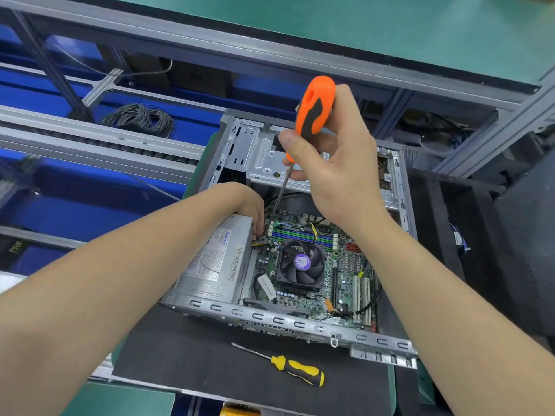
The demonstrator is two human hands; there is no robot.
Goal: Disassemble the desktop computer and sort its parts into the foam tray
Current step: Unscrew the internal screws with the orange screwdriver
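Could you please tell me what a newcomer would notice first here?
The bright orange-and-black screwdriver stands out first, held by the right hand above the open grey metal computer case, its shaft reaching down beside the left hand. Next come the black cooling fan with a purple label mid-board, and a yellow-and-black screwdriver lying on the dark mat in front of the case.
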